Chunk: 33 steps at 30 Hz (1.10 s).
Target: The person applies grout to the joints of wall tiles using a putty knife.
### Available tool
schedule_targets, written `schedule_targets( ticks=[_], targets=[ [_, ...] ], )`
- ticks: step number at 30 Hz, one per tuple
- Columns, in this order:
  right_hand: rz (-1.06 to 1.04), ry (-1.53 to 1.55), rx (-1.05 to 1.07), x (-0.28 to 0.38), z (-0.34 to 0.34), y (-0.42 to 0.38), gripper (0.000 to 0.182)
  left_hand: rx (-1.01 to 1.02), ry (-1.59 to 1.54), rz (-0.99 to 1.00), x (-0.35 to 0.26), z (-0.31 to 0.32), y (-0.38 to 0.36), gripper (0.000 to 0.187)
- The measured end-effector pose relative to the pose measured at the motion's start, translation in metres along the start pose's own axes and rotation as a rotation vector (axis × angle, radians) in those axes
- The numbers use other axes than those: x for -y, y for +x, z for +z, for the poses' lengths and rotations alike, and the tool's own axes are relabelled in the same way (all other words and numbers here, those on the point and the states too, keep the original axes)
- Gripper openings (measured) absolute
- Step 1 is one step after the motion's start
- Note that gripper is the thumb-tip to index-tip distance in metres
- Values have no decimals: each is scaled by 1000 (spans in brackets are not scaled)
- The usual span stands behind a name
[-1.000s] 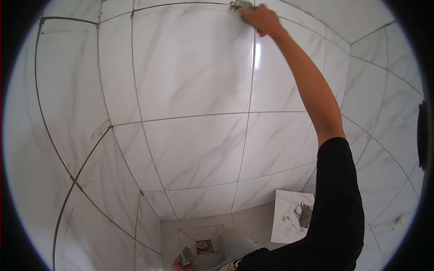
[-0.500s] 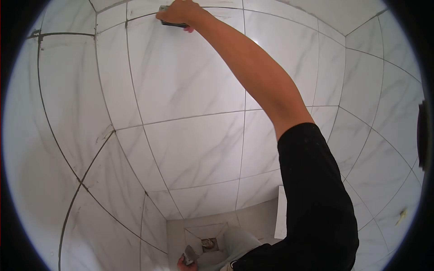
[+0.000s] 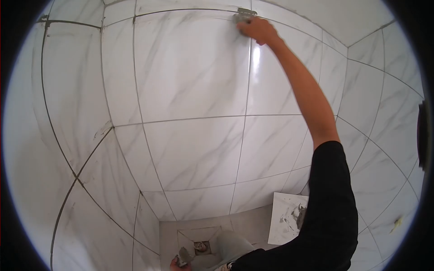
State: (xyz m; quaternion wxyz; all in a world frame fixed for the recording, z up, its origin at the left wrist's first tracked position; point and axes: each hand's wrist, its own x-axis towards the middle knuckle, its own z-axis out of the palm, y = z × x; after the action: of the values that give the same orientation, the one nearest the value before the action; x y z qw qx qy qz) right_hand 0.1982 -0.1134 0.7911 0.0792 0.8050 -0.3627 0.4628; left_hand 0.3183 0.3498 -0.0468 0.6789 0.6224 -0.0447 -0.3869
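High on the white marble-patterned tile wall, my right hand is closed around a grey-smeared scraper, held against the horizontal joint. A patch of wet grey grout lies on the tile just above the blade. The joint to the left of it is filled dark. Low at the bottom of the view, my left hand grips a putty knife with grey grout on its blade; its handle is mostly hidden.
A white board smeared with grey grout lies on the floor at lower right, partly behind my black sleeve. A square floor drain opening is near my leg. Tiled side walls stand left and right.
My right hand has moved right along the upper joint with the scraper, and a grout smear now shows there. The view has shifted slightly, showing more of the board. My left hand still holds the putty knife.
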Motion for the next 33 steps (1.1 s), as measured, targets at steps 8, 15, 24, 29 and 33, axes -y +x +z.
schedule_targets(
  ticks=[8,15,24,29,33],
  targets=[
    [198,435,-69,31,-6,45,56,-202,-232,-100,-28,23,-14,55],
    [-87,73,-139,152,54,18,54,-6,-436,-1,27,-22,25,57],
    [-158,-107,-375,66,63,-2,64,-170,115,40,-25,9,-25,68],
    [219,141,-200,37,5,22,73,-135,-818,-199,3,-1,8,54],
    [300,328,-158,67,23,54,65,-138,-1026,-224,-19,6,-12,50]
  ],
)
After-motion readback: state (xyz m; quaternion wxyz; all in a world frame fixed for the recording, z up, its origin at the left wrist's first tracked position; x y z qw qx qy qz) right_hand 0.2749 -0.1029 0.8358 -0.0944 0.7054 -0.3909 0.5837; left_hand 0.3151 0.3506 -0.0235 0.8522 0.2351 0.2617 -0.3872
